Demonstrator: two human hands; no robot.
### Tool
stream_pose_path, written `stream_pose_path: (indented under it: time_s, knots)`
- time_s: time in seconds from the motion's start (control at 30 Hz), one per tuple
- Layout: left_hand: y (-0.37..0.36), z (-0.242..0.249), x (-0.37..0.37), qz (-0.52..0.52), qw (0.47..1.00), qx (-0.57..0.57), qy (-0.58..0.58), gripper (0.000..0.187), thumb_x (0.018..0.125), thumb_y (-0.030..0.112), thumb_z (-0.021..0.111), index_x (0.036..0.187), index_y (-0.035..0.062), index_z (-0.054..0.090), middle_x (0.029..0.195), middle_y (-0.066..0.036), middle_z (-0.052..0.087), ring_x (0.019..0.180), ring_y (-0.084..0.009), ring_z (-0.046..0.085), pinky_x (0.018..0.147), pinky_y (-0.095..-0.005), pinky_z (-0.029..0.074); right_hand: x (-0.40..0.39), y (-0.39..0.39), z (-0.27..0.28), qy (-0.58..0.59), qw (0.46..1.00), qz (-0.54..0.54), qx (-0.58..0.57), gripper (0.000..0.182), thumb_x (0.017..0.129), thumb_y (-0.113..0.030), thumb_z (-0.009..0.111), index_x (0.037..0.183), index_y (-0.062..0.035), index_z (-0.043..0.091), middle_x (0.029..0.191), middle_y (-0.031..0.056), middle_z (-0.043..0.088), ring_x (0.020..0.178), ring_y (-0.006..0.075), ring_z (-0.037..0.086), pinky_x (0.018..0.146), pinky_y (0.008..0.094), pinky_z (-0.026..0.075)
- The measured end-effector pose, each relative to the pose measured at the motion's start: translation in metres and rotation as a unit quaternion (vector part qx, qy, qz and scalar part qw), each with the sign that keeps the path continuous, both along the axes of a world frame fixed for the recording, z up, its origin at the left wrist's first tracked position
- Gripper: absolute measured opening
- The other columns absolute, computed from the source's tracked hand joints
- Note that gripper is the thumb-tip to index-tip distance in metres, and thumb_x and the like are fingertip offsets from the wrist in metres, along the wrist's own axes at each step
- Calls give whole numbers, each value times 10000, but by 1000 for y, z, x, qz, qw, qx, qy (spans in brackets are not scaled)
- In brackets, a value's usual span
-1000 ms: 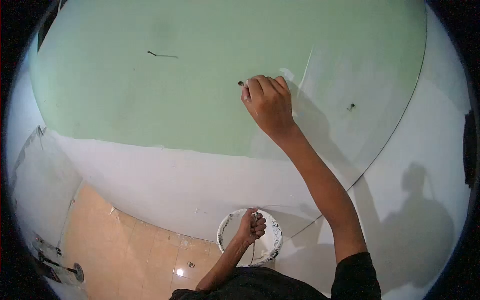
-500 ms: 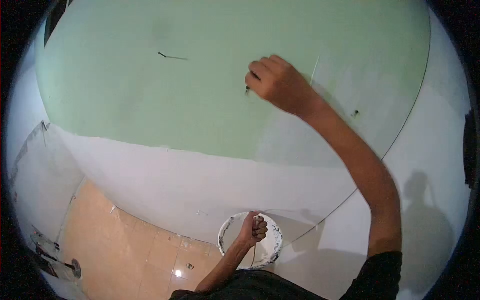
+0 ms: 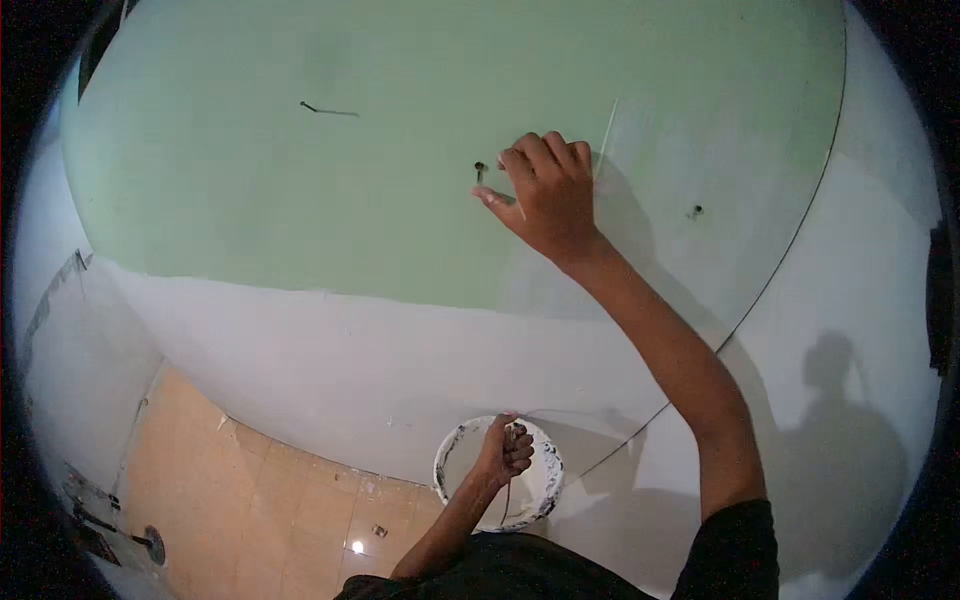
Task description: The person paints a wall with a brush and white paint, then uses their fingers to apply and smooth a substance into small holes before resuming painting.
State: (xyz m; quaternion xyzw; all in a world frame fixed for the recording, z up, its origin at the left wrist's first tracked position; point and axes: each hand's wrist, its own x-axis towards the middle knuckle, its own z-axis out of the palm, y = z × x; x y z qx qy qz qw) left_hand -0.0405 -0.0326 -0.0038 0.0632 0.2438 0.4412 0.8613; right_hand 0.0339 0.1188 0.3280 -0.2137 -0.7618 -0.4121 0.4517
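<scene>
My right hand (image 3: 552,195) is raised at the green wall (image 3: 400,220), thumb and forefinger apart with nothing visible between them. Just left of its fingertips, a dark nail (image 3: 479,168) sticks out of the wall. Low in the view, my left hand (image 3: 506,452) is closed in a fist around the thin wire handle (image 3: 507,505) of a white bucket (image 3: 552,488). Dark smears mark the bucket's rim, and its inside is whitish.
Another nail (image 3: 308,106) juts out at the upper left, and a dark fixing (image 3: 697,210) sits to the right. Whitish patches cover part of the green. Below runs a white wall band (image 3: 300,340), then an orange tiled floor (image 3: 290,490). A corner line separates the right wall (image 3: 840,300).
My right hand has drawn back from the nail, down and slightly right, and its fingers have opened. The nail now shows fully. My left hand keeps its hold on the bucket handle.
</scene>
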Motion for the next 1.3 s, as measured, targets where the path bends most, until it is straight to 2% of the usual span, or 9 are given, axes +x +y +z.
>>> stream_pose_path:
  time_s: [0.27,0.33,0.63,0.77,0.83,0.97,1.13,1.17,1.3]
  knots:
    - [4,-9,-6,-18,999,-1,-39,367,909,418,503,652,172,415,537,53,246,408,-97,265,351,-255,187,-29,-1,-15,111,994,24,-3,145,741,-157,733,801,-85,624,831,43,531,792,207,485,715,418,317]
    - [4,-13,-6,-20,999,-7,-48,360,908,415,504,653,177,416,541,53,248,410,-96,260,356,-252,186,-31,2,-19,80,994,-54,47,105,737,-96,713,775,-70,618,800,35,522,767,195,489,709,409,334]
    - [5,-9,-4,-21,999,6,-24,386,914,402,495,619,202,346,541,63,216,416,-88,225,363,-250,174,-32,-14,4,-114,975,-186,46,130,681,5,695,700,-45,577,722,59,519,649,169,484,649,385,391]
    - [3,-5,-3,-23,999,2,-28,409,913,404,495,606,201,315,532,59,205,409,-95,219,360,-260,176,-34,-15,11,-112,977,-180,-2,156,688,25,698,750,-33,567,726,82,544,633,173,525,655,384,424]
    - [2,0,-4,-18,999,-2,-26,406,912,405,496,608,200,324,530,56,209,407,-97,220,359,-264,178,-34,-15,18,-56,986,-105,-114,199,702,49,696,829,-19,559,745,105,567,691,189,579,683,385,456]
    - [3,-2,-4,-19,999,-20,-30,396,916,402,496,611,195,350,533,50,242,408,-100,235,364,-268,195,-32,-18,23,-64,982,-121,-133,211,705,84,650,838,-12,517,698,125,545,642,243,561,661,398,431]
    - [0,0,-2,-5,999,-10,-32,396,913,397,504,606,193,359,537,51,249,408,-101,241,363,-261,189,-22,-20,28,-249,954,-160,44,183,695,28,702,680,-56,540,695,59,552,650,149,549,687,357,468]
    - [-1,3,-2,-5,1000,-12,-23,398,911,397,505,604,192,357,539,52,244,410,-99,241,363,-258,185,-19,-20,31,-258,950,-146,94,241,677,-3,705,573,-80,501,658,34,529,628,136,521,688,350,473]
    - [1,1,0,3,1000,-7,0,341,890,417,533,653,196,427,537,69,278,403,-75,225,370,-234,167,-10,-8,51,-280,926,-97,235,228,669,-2,677,571,-93,492,604,3,452,611,113,476,591,282,413]
